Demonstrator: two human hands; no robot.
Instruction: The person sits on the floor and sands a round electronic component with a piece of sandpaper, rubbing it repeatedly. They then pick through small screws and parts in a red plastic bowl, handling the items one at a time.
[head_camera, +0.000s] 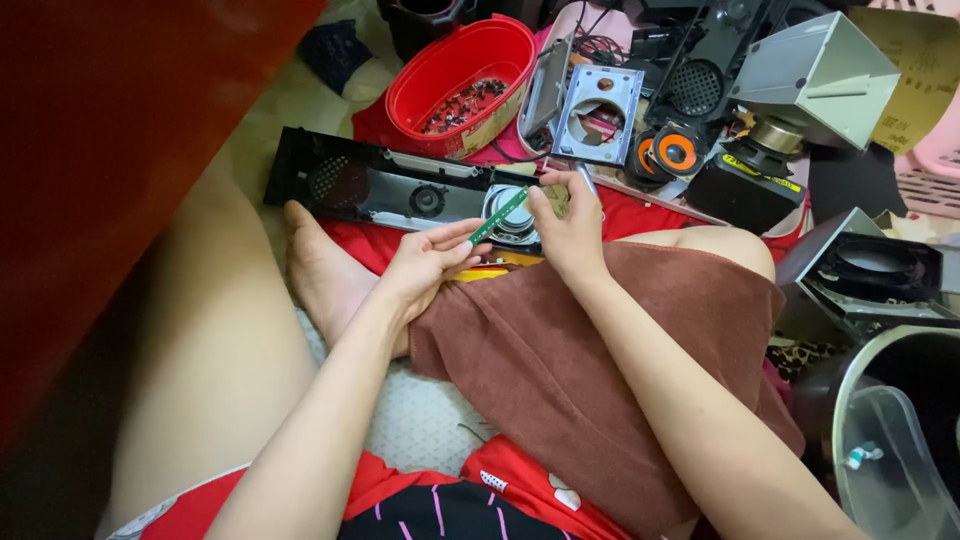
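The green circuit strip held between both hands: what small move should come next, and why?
Probably the left hand lifts its end of the green circuit strip clear of the black panel. Both hands pinch the strip, the right hand at its upper end, and it hangs just above the round speaker.

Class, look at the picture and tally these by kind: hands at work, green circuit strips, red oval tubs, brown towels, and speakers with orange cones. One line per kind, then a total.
Hands: 2, the left hand and the right hand
Green circuit strip: 1
Red oval tub: 1
Brown towel: 1
Speaker with orange cone: 1
Total: 6
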